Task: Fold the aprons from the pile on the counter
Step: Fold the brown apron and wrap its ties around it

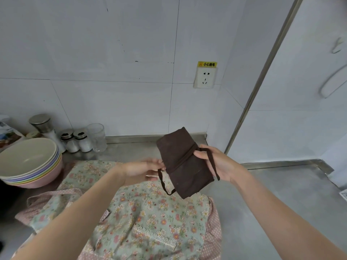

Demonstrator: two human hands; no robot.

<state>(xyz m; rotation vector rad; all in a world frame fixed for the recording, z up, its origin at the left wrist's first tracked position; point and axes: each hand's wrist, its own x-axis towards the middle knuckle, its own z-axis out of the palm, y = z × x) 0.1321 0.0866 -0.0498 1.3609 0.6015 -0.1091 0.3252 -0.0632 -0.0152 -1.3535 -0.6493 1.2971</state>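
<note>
Both hands, left (139, 170) and right (216, 162), apparently pinch the folded brown apron (183, 162), long axis tilted upper-left to lower-right.

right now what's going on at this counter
A person is tying up a folded brown apron, held above the steel counter. The right hand grips the bundle with a strap over it; the left hand pinches the other strap end. A floral apron lies unfolded beneath, beside stacked bowls.

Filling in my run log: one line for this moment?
brown apron folded, strap-wrapped | left hand, right hand hold it | floral apron unfolded
</note>
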